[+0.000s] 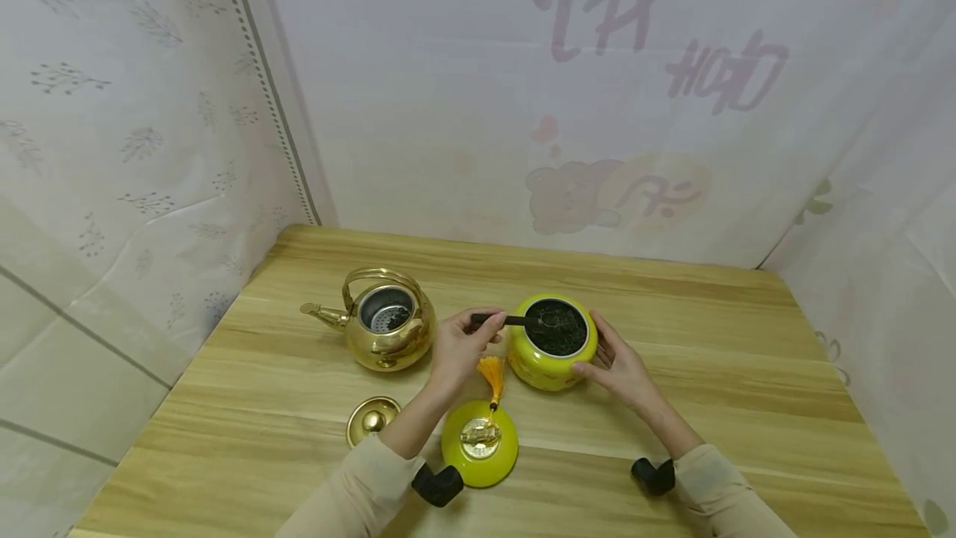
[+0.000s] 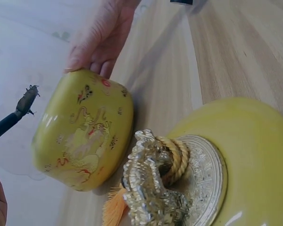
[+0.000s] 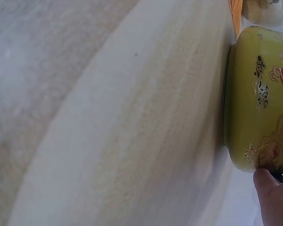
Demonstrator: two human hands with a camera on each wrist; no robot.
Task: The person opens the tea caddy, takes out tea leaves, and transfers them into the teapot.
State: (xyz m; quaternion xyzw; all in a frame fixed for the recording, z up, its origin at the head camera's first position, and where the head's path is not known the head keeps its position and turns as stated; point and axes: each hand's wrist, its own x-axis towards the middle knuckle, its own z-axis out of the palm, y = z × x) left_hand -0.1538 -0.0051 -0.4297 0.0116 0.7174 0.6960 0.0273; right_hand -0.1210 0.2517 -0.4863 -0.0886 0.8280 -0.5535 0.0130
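My left hand (image 1: 457,347) pinches the dark handle of a small tea scoop (image 1: 514,320) whose head overlaps the jar's mouth in the head view. In the left wrist view, dark tea leaves (image 2: 28,98) cling to the scoop's head. The yellow tea jar (image 1: 539,372), with a dragon pattern, stands uncovered and holds many dark leaves (image 1: 556,340). My right hand (image 1: 623,370) grips its right side, thumb in front and fingers behind. Left of the jar is a gold teapot (image 1: 388,349), lid off, with some dark leaves on its perforated strainer (image 1: 388,319).
The jar's yellow lid (image 1: 499,465), with a gold ornament and an orange tassel (image 1: 491,376), lies in front of the jar. The teapot's gold lid (image 1: 372,420) lies beside my left forearm. Behind the wooden table (image 1: 635,289) hangs a printed cloth (image 1: 418,148).
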